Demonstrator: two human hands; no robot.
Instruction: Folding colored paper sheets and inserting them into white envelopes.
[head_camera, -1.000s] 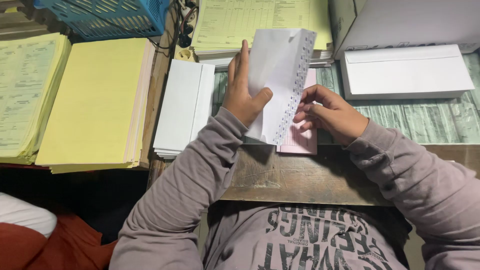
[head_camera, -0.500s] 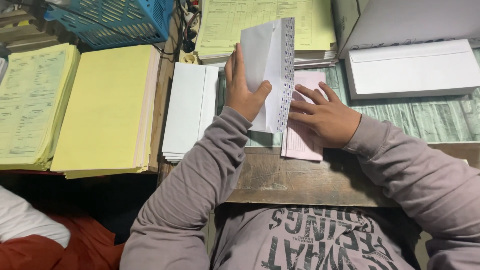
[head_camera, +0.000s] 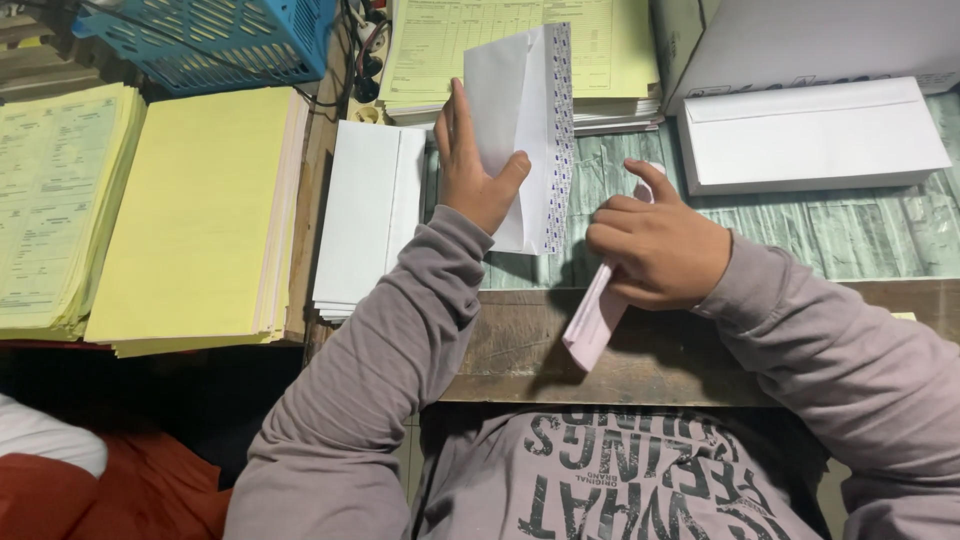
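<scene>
Left hand (head_camera: 478, 170) clamped on upright white envelope (head_camera: 522, 135); right hand (head_camera: 660, 245) pinching folded pink slip (head_camera: 592, 322) beside it. Could crumple if forced in askew.

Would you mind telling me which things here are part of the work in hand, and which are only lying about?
In hand:
- white envelope, flap open, in the left hand
- folded pink paper, in the right hand

Lying about:
- blue basket
- yellow paper stack
- envelope stack
- envelope box
</scene>
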